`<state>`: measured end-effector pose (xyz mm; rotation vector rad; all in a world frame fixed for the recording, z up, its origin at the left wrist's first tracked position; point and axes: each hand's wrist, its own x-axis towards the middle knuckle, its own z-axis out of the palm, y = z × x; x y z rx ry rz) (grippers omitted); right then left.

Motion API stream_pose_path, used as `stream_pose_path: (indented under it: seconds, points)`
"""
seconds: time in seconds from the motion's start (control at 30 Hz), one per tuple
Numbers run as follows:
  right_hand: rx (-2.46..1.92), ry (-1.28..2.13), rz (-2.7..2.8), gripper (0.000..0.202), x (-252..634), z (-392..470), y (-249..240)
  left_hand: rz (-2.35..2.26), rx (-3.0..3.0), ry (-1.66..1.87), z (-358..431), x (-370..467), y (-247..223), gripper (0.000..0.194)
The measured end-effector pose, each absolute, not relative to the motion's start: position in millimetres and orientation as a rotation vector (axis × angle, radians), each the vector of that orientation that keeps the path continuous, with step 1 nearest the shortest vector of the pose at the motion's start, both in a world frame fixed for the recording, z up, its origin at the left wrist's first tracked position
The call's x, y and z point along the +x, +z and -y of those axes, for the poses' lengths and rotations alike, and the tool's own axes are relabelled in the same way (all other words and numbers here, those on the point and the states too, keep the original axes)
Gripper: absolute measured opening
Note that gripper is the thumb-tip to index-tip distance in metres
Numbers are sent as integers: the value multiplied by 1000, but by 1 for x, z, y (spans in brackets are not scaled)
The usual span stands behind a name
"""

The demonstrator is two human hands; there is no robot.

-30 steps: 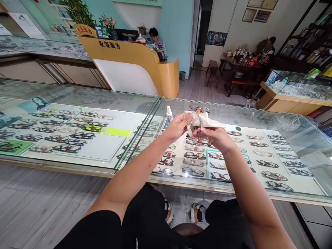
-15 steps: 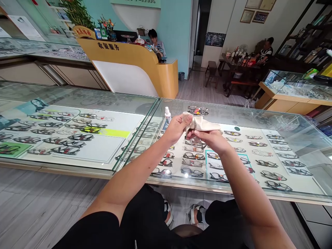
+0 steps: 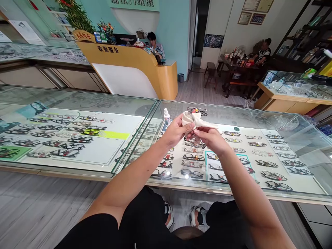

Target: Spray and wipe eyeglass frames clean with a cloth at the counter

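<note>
Above the glass counter, my left hand (image 3: 176, 132) is closed on a cream cleaning cloth (image 3: 199, 121), its thumb pressed against the fabric. My right hand (image 3: 212, 139) meets it from the other side, fingers pinched at a pair of eyeglasses (image 3: 195, 141) whose rim hangs below the fingertips. The cloth drapes over the back of the right fingers. Both hands and the cloth hide most of the frame. Just left of the hands stands a white spray bottle (image 3: 167, 118) on the counter. Behind them lie more eyeglasses (image 3: 197, 111) with red tags.
Rows of eyeglasses lie inside the glass display case (image 3: 298, 186) under my arms. A second case (image 3: 95, 162) adjoins it on the left. Farther back are a cashier desk (image 3: 166, 81) with a seated person, a dark wooden table (image 3: 234, 65) with another person, and a stool (image 3: 211, 71).
My left thumb has moved down along the cloth toward my right fingertips. The cloth has bunched up higher beside it, and the hands stay close together.
</note>
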<state>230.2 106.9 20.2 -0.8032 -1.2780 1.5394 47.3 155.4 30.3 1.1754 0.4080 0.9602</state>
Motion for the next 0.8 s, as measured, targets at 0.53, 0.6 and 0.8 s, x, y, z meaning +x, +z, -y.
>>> stream_pose_path:
  seconds: [0.53, 0.6, 0.8]
  points:
    - [-803, 1550, 1346, 33, 229, -104, 25, -437, 1091, 964, -161, 50, 24, 63]
    - [-763, 1568, 1269, 33, 230, -105, 28, -430, 1028, 979, -161, 49, 27, 56]
    - [-665, 1552, 1140, 30, 239, -104, 40, -502, 1001, 1199, -168, 46, 30, 45]
